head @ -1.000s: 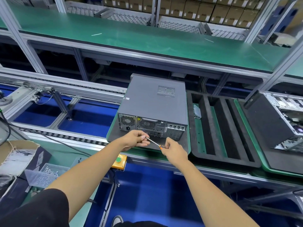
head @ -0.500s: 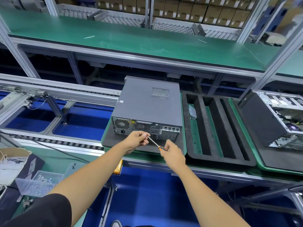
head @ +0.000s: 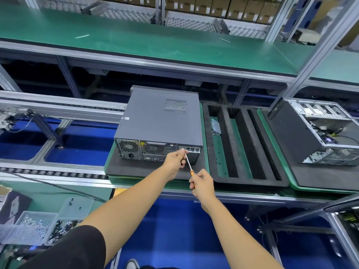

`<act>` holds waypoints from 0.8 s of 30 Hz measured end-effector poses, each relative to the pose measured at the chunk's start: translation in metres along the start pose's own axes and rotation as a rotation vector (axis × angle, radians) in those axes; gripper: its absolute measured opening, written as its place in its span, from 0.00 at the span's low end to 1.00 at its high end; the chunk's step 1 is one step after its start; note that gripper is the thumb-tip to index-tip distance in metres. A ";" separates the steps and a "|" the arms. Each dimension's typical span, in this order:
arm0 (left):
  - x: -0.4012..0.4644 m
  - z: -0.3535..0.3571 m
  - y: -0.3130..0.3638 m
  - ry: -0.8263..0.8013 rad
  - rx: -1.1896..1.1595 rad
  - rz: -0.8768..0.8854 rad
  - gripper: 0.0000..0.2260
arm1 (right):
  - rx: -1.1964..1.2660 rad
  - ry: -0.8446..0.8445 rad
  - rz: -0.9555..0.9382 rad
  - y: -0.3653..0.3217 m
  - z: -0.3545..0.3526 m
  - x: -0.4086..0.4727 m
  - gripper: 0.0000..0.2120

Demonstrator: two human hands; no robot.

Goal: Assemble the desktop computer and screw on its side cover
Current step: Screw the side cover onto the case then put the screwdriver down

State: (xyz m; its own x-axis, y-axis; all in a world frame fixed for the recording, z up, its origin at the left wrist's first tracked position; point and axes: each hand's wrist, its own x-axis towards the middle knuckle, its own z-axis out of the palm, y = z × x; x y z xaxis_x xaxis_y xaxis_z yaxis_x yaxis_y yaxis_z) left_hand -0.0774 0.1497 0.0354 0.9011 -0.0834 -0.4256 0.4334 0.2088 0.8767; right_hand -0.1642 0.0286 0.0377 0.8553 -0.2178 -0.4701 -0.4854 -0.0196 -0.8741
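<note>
A dark grey desktop computer (head: 159, 121) lies on its side on a black foam pad (head: 136, 169), side cover on top, rear panel facing me. My right hand (head: 202, 183) grips the orange handle of a thin screwdriver (head: 188, 162) whose shaft slants up and left to the rear panel's upper right part. My left hand (head: 175, 158) pinches the shaft near its tip, right against the rear panel. Any screw at the tip is hidden by the fingers.
A black foam tray (head: 244, 148) with long slots sits right of the computer. Further right stands an open computer chassis (head: 318, 133). Clear boxes of screws (head: 33, 228) lie at lower left. A green shelf (head: 174, 45) spans above the conveyor rails (head: 52, 171).
Both hands have moved up and right along the rear panel, bringing the screwdriver tip from the panel's lower middle to its upper right area. The computer has not moved.
</note>
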 end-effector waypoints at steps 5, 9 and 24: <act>0.011 0.028 0.002 0.035 0.035 -0.066 0.13 | 0.082 0.062 0.048 -0.001 -0.005 0.001 0.09; 0.019 0.042 0.005 0.056 0.028 -0.113 0.14 | 0.122 0.097 0.014 -0.004 -0.005 0.003 0.09; 0.035 0.053 0.006 0.140 0.043 -0.130 0.15 | 0.049 0.156 0.010 -0.005 -0.004 0.024 0.11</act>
State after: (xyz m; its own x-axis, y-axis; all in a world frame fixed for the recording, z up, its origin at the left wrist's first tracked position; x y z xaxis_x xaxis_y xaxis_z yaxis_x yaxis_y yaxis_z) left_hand -0.0427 0.0966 0.0379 0.8278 0.0304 -0.5602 0.5488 0.1633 0.8199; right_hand -0.1413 0.0198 0.0314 0.8102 -0.3666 -0.4573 -0.4809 0.0302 -0.8762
